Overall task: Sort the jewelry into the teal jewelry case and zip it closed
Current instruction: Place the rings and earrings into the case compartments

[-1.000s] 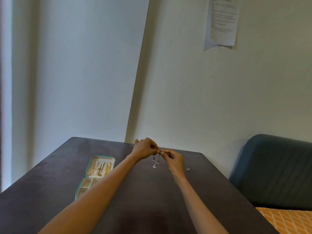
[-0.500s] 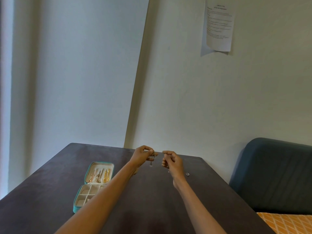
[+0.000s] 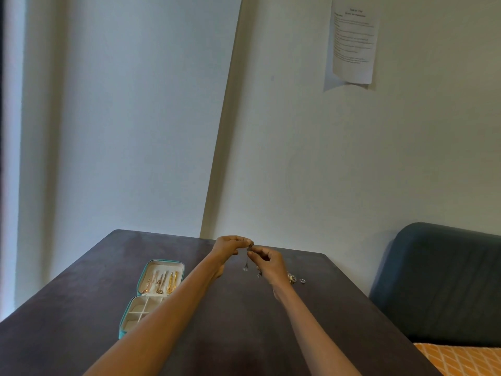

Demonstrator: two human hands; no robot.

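You have one open case [image 3: 162, 264]; two hands [image 3: 229, 246] together pinching one drop earring [image 3: 246, 264]; one ring [image 3: 302, 280] on one table [image 3: 81, 308]; one paper [image 3: 352, 42]; one sofa [image 3: 439, 280].

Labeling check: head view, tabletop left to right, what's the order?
Case → left hand → right hand → ring.
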